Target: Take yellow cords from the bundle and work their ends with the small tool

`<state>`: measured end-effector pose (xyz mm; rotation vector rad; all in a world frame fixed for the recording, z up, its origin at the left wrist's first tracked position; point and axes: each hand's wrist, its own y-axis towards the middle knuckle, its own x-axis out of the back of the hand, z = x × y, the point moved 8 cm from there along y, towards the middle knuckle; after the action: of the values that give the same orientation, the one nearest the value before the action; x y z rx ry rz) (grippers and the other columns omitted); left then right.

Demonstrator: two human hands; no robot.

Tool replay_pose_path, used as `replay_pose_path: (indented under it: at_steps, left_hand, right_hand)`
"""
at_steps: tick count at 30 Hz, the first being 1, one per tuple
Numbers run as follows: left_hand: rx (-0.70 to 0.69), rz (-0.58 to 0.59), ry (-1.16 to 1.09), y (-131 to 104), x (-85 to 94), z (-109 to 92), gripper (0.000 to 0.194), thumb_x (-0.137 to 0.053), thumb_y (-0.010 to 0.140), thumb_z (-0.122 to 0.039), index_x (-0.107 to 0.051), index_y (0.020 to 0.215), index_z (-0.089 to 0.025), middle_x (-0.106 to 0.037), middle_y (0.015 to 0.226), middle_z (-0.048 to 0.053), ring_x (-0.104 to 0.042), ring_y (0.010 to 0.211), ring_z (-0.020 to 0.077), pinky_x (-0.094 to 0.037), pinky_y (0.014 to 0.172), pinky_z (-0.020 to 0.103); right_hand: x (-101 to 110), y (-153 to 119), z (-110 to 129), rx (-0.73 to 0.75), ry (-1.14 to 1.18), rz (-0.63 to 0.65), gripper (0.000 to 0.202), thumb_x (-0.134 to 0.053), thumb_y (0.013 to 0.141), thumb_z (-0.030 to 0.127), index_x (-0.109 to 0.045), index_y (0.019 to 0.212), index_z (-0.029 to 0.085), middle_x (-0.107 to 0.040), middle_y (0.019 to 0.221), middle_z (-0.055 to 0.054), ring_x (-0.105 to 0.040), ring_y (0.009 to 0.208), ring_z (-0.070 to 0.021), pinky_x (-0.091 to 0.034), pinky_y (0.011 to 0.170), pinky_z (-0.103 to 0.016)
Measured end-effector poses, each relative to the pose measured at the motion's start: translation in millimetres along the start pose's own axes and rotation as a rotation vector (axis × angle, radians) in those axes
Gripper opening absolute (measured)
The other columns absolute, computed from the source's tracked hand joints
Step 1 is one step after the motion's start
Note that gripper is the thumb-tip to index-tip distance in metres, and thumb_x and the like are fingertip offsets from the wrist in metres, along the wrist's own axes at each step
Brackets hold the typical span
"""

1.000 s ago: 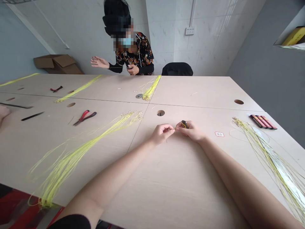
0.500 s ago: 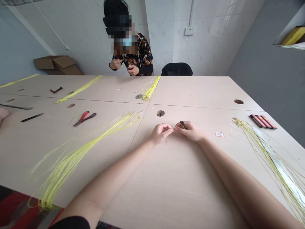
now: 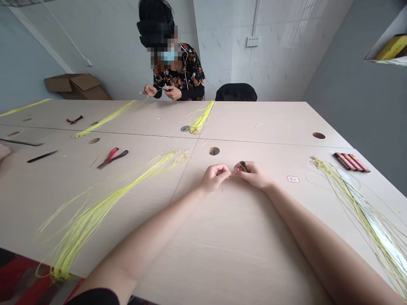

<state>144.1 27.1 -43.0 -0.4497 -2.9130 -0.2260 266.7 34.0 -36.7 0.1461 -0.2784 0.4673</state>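
Note:
Both hands meet over the middle of the pale table. My left hand is closed in a pinch on something too small to make out. My right hand has its fingers wrapped round a small black and yellow tool, and its fingertips are close to the left ones with a tiny yellowish bit between. A bundle of yellow strands lies left of my hands, and another yellow bundle lies on the right over a shiny strip.
Red-handled pliers and a black tool lie at left. Red and black packs sit at right, near a small label. Across the table a masked person works beside more yellow strands. Another person's hand shows at the left edge.
My hands stay nearly where they were, and a yellowish bit now shows between the fingertips. The person opposite has moved one hand outward to the left and lowered it.

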Motion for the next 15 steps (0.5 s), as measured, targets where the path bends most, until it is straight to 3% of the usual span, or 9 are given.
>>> replay_pose_path:
  at_steps: [15]
  left_hand:
    - [0.056, 0.018, 0.026, -0.5, -2.4, 2.2, 0.019, -0.058, 0.069, -0.03, -0.056, 0.06, -0.014, -0.054, 0.059, 0.0, -0.048, 0.058, 0.0106, -0.035, 0.053, 0.022]
  right_hand:
    - [1.0, 0.6, -1.1, 0.034, -0.009, -0.006, 0.027, -0.057, 0.077, 0.043, -0.059, 0.072, 0.016, -0.035, 0.056, 0.004, -0.029, 0.055, -0.0094, -0.025, 0.054, -0.025]
